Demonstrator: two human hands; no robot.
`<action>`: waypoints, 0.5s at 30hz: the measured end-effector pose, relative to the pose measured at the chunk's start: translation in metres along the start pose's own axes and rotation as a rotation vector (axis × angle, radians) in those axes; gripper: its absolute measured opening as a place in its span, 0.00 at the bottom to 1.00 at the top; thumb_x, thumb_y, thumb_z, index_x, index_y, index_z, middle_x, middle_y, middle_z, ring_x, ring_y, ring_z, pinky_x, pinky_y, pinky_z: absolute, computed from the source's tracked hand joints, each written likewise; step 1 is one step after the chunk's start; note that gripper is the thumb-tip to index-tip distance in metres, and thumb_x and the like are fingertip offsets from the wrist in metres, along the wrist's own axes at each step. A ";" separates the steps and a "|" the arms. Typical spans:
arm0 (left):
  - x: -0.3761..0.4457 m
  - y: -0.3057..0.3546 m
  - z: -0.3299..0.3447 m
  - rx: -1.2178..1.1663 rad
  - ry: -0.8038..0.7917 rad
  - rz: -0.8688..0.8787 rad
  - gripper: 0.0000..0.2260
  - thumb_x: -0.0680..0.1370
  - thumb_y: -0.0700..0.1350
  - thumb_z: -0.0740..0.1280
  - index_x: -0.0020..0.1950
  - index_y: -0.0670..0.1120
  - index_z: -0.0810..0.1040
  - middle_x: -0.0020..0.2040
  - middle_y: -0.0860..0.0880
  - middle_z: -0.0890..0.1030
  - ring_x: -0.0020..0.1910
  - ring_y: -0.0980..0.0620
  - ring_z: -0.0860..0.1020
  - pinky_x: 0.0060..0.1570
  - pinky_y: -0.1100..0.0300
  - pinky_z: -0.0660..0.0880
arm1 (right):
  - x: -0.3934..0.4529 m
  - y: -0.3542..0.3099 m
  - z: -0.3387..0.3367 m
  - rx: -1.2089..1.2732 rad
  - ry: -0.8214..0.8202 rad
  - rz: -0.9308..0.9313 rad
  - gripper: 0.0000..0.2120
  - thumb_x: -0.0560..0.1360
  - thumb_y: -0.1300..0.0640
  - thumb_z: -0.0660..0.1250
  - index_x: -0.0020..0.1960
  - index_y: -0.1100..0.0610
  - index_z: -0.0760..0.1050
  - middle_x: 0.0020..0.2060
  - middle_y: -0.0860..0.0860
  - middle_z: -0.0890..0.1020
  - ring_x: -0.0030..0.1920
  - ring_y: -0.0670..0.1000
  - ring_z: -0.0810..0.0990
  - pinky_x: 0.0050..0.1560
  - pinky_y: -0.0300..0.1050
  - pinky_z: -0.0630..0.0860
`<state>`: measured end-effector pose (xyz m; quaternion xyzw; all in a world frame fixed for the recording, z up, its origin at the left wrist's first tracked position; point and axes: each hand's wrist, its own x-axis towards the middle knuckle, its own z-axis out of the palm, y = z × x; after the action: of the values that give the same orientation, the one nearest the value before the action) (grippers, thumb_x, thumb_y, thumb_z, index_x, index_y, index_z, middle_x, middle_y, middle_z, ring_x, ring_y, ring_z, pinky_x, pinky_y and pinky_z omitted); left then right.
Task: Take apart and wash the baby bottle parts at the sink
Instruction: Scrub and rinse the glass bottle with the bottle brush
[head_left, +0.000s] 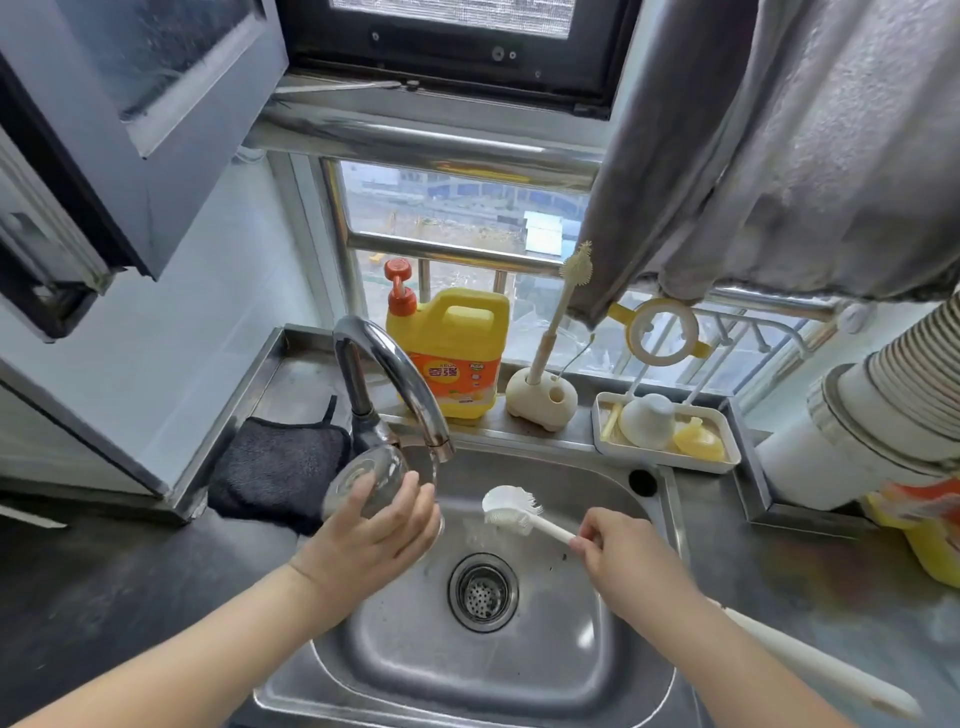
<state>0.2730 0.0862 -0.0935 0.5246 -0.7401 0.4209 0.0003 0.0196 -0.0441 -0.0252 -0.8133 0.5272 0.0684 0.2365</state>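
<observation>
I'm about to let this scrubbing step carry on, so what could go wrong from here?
1. The clear bottle is wet under the faucet stream, and the left hand holds it alone above the steel sink; it may slip and drop.
2. The right hand grips the long brush partway along its handle, so aim at the bottle mouth may wobble.

At the sink, both my hands over the basin.

My left hand (374, 535) holds the clear glass baby bottle (363, 480) under the curved steel tap (395, 374), left of the round drain strainer (483, 591) in the stainless steel sink (519, 670). My right hand (628, 561) holds the long-handled white bottle brush (511, 512) right of it. Behind the tap stands the yellow detergent jug (452, 348), a dark folded cloth (275, 467) to its left, a cream drying tray (670, 457) to its right.
</observation>
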 end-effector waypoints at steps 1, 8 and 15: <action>0.000 0.006 0.001 0.000 -0.016 0.006 0.14 0.72 0.41 0.69 0.57 0.44 0.75 0.58 0.45 0.77 0.60 0.44 0.73 0.54 0.42 0.70 | -0.002 0.002 0.000 0.013 0.004 0.005 0.07 0.79 0.48 0.59 0.44 0.49 0.70 0.34 0.45 0.73 0.39 0.52 0.74 0.33 0.43 0.66; 0.018 0.055 -0.008 -0.130 -0.561 0.208 0.31 0.55 0.49 0.80 0.55 0.41 0.80 0.53 0.39 0.80 0.56 0.37 0.73 0.56 0.39 0.61 | -0.012 0.022 0.002 0.056 -0.027 0.086 0.06 0.79 0.51 0.58 0.46 0.50 0.71 0.43 0.49 0.79 0.44 0.53 0.77 0.42 0.44 0.73; 0.077 0.068 -0.015 -0.119 -0.757 0.164 0.19 0.78 0.40 0.61 0.66 0.32 0.69 0.59 0.26 0.70 0.60 0.30 0.68 0.57 0.34 0.62 | -0.018 0.044 -0.002 0.124 -0.001 0.139 0.06 0.79 0.50 0.58 0.47 0.49 0.72 0.44 0.47 0.79 0.44 0.51 0.77 0.43 0.44 0.73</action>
<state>0.1783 0.0424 -0.0922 0.5809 -0.7504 0.1529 -0.2759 -0.0279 -0.0445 -0.0306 -0.7585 0.5855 0.0522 0.2812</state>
